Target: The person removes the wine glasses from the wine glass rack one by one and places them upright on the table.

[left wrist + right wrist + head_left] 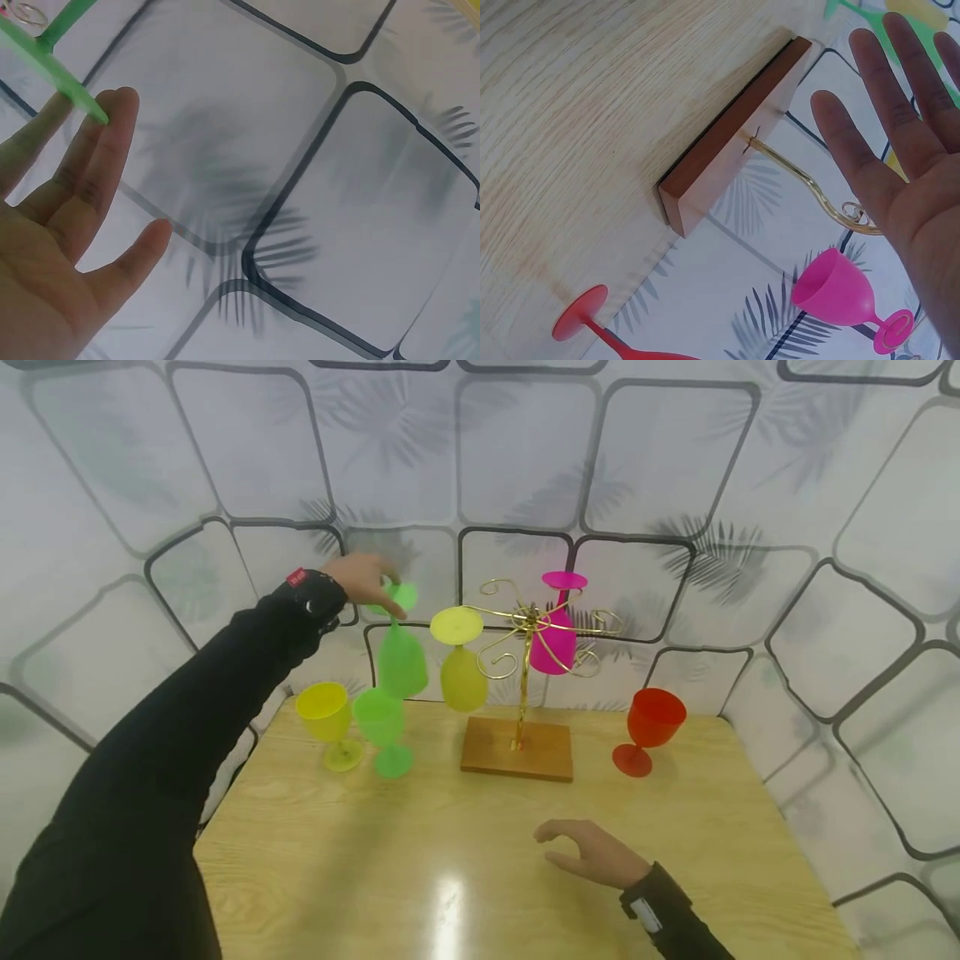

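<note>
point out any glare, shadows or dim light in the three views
Head: bright glare streak on the wooden tabletop, soft shadow left of it; left wrist: dim, greyish light on the wall covering, green goblet cropped; right wrist: faint shadow beside the red goblet's foot.

Not one word or number can be read from where I'm standing. There's a small red tag [297, 577] on the dark left wristband [327, 596], with pale marks across it, but they're too tiny and blurred for me to say whether they are letters. Lower on that same band I catch a little light mark [308, 607]; it could be a logo or just a glint, I can't tell which. Over on the dark right wristband [660, 890] sits a whitish oblong patch [647, 914], rather like a label, and any print on it is too small to make out.
</note>
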